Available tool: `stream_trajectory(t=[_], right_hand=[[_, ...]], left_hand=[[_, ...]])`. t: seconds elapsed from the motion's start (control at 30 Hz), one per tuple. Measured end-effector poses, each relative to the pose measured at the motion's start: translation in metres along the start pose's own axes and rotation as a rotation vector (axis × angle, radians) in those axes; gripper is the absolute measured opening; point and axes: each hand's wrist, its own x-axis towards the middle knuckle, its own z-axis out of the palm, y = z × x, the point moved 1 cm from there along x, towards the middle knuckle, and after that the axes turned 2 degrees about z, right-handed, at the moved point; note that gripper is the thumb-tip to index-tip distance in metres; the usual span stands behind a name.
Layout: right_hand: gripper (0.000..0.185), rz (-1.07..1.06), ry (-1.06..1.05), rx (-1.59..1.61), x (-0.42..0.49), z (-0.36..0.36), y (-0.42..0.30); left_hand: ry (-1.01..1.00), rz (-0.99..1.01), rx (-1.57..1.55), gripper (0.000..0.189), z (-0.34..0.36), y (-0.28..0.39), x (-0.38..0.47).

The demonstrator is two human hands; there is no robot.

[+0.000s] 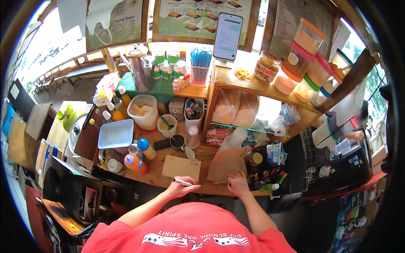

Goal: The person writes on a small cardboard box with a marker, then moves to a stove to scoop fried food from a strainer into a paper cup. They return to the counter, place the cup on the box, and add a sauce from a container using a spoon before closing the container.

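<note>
A marker pen (181, 182) with a pale barrel and dark end is held in my left hand (183, 188), just below a flat brown paper sheet (180, 169). That sheet lies on the wooden counter (152, 177) and bears a little handwriting in its upper right corner. My right hand (238, 184) rests over the lower edge of folded brown paper (225, 167), fingers curled. At its thumb shows a small dark thing (230, 185), perhaps a pen cap. Behind the sheet stand a dark mug (177, 143) with a spoon and a blue-capped squeeze bottle (146, 148).
An orange squeeze bottle (136, 163) and a light-blue tray (115, 134) stand left. Bagged bread (226, 107) fills a wooden shelf (216, 85), with a smartphone (227, 36) and Nutella jar (267, 67) above. Small bottles (269, 187) crowd the right. Another person's hand (358, 136) shows far right.
</note>
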Motion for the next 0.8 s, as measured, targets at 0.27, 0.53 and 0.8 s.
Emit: stream_trajectory(t=[0.27,0.53,0.8], right_hand=[[0.005,0.033,-0.194,0.152,0.004,0.028,0.030],[0.017,-0.055,-0.130,0.391,-0.030,-0.095,0.004],[0.033,0.050,0.027,0.476,-0.096,-0.202,0.026]], left_hand=[[0.191,-0.118,-0.041,0.029,0.061,-0.022,0.005],[0.520,0.018,0.222,0.018,0.113,-0.057,-0.013],[0.628,0.057,0.492,0.034,0.178,-0.063,0.023]])
